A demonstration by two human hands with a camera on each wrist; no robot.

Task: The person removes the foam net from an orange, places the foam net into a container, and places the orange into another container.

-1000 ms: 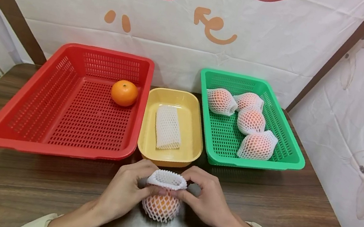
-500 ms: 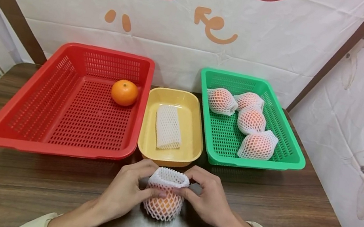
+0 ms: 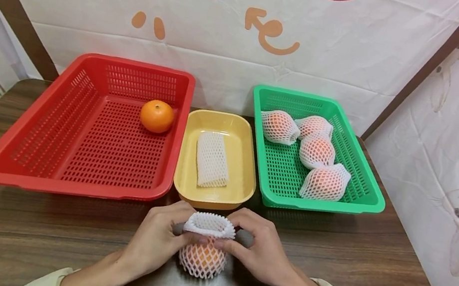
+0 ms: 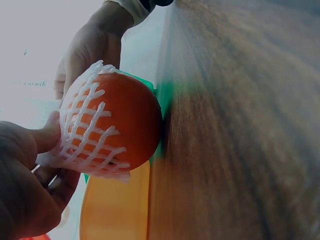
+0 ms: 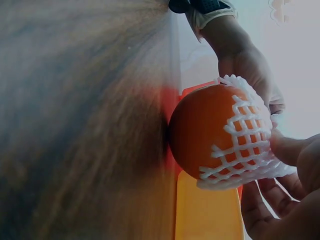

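Observation:
An orange [image 3: 202, 256] half covered by a white foam net sleeve [image 3: 209, 225] rests on the wooden table [image 3: 15, 223] in front of the yellow tray. My left hand [image 3: 158, 240] and right hand [image 3: 259, 251] pinch the sleeve's open rim from either side. In the left wrist view the orange [image 4: 125, 120] touches the table with the sleeve [image 4: 82, 130] round its upper part, and the right wrist view shows the same orange [image 5: 207, 132] and sleeve [image 5: 245, 145].
A red basket [image 3: 86, 129] on the left holds one bare orange [image 3: 157, 116]. The yellow tray [image 3: 217, 161] in the middle holds a flat foam sleeve [image 3: 212, 160]. A green basket [image 3: 313, 157] on the right holds several sleeved oranges [image 3: 316, 152]. A printed cloth hangs behind.
Both hands have kept their pinch on the sleeve rim, shifting it slightly and spreading it wider over the orange. The orange stays in the same spot on the table.

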